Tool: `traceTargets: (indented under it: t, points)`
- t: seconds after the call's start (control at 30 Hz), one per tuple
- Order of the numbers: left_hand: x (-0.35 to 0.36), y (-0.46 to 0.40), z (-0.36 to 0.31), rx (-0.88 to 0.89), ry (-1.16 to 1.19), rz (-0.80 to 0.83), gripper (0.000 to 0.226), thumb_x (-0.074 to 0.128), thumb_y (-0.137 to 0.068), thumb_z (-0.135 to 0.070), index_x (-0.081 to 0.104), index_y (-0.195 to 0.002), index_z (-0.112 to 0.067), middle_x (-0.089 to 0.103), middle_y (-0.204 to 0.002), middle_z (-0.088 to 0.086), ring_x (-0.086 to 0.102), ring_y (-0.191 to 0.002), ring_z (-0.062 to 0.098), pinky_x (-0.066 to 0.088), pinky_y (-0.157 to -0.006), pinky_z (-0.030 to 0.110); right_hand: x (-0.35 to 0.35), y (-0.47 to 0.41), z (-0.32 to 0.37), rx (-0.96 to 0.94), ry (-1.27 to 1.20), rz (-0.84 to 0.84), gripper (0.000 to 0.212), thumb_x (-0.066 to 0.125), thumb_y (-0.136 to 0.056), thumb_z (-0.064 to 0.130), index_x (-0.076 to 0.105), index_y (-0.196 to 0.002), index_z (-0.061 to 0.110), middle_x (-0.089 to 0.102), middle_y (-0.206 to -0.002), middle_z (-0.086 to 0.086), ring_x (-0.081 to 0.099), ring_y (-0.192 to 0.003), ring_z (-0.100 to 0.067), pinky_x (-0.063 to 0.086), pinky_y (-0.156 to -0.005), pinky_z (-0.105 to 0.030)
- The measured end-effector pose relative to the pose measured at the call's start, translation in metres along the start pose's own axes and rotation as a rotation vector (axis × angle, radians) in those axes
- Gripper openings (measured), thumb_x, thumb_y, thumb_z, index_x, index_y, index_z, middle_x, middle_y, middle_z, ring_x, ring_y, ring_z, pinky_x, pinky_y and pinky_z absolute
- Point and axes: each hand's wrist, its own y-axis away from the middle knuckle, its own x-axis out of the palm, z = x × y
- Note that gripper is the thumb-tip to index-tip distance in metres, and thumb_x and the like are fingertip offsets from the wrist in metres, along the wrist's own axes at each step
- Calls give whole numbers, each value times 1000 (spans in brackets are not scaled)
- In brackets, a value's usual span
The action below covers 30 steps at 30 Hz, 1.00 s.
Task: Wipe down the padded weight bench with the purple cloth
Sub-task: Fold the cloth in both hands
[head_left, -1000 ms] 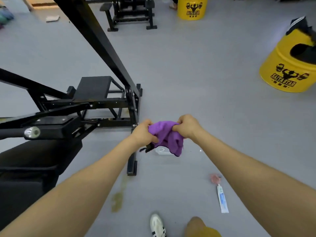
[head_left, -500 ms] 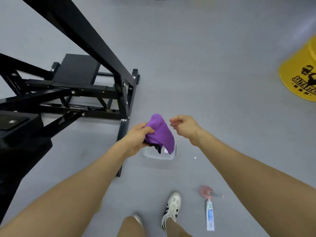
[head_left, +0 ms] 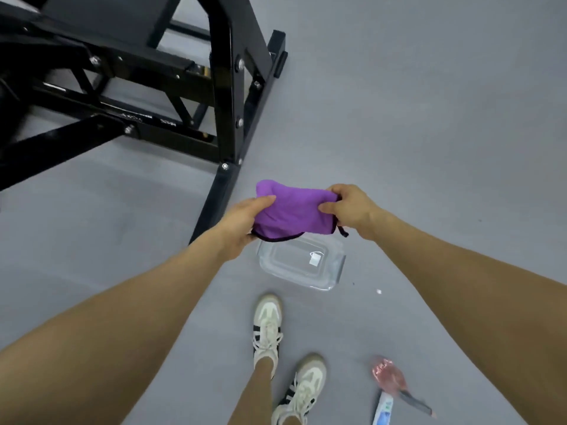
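Observation:
A purple cloth (head_left: 291,211) with a dark edge is stretched between both hands above the grey floor. My left hand (head_left: 242,222) grips its left end and my right hand (head_left: 349,207) pinches its right end. Directly below the cloth a clear rectangular container (head_left: 331,271) sits on the floor. The black frame of the weight bench (head_left: 227,96) fills the upper left, its foot bar running down to just left of my left hand. A dark padded surface (head_left: 101,13) shows at the top edge.
My two feet in white sneakers (head_left: 267,326) stand near the bottom centre. A pink-wrapped object (head_left: 388,375) and a tube (head_left: 382,414) lie on the floor at lower right. Grey floor (head_left: 429,118) spreads to the right.
The view has tilted down and closer to the floor. My right hand, which had let go half a second ago, has taken hold of the cloth again, now spread between both hands over the container.

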Motion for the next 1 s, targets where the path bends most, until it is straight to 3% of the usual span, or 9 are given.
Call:
traceTargets:
  t: [0.1,0.2,0.33,0.5,0.6,0.73,0.8,0.9,1.0]
  points:
    - [-9,-73,32,7,-134,-77,11,51,-94,-10,56,-104,-13,62,-99,5,60,-84,15,50,-71,26,28,-60,-29,-5,83,-132,21,59,-82,-1,58,-100,8,56,-90,-9,52,-75,-22,42,-60,-24]
    - [-17,-138,70,1,-328,-139,24,53,-91,-4,52,-115,-7,57,-105,12,57,-94,26,50,-89,39,51,-112,-59,1,139,-210,28,57,-82,-2,46,-106,8,50,-94,-7,49,-82,-23,38,-69,-28]
    - [-22,-204,114,-10,-429,-280,31,56,-89,-5,51,-119,1,60,-113,19,59,-99,32,48,-87,38,86,-170,-94,-75,268,-285,30,56,-81,-6,37,-93,14,46,-95,-7,46,-79,-23,36,-69,-31]
    - [-26,-252,147,-15,-514,-349,32,60,-88,-9,53,-116,3,60,-115,18,58,-100,30,41,-78,28,117,-218,-128,-144,402,-291,24,46,-79,-9,48,-95,9,37,-99,-5,51,-75,-30,46,-73,-38]
    - [-25,-263,156,-24,-575,-389,35,61,-88,-13,50,-119,0,54,-123,17,56,-98,30,38,-75,26,128,-232,-147,-169,425,-300,21,44,-82,1,51,-99,10,42,-92,4,50,-79,-29,42,-69,-35]
    - [-30,-258,161,213,-729,-603,46,68,-80,-6,45,-119,-13,34,-129,7,51,-95,23,41,-77,29,137,-224,-160,-336,579,-140,32,61,-87,12,62,-119,16,32,-139,-2,38,-119,-25,43,-91,-36]
    - [-34,-258,166,376,-844,-515,38,62,-80,0,55,-113,-16,42,-123,4,53,-102,21,43,-78,28,142,-220,-162,-306,602,-78,36,58,-90,13,59,-125,18,37,-139,-3,38,-124,-24,43,-93,-36]
    - [-34,-257,176,380,-831,-304,34,51,-85,3,64,-113,-12,51,-117,5,55,-105,24,45,-91,29,148,-218,-163,-273,625,-71,41,51,-91,7,54,-130,16,47,-127,-9,47,-117,-28,41,-89,-33]
    - [-36,-254,179,399,-844,-248,31,59,-82,4,63,-109,-8,53,-111,9,55,-103,25,45,-94,28,148,-217,-159,-287,598,-110,35,45,-87,1,57,-118,11,49,-118,-10,49,-108,-30,36,-78,-27]
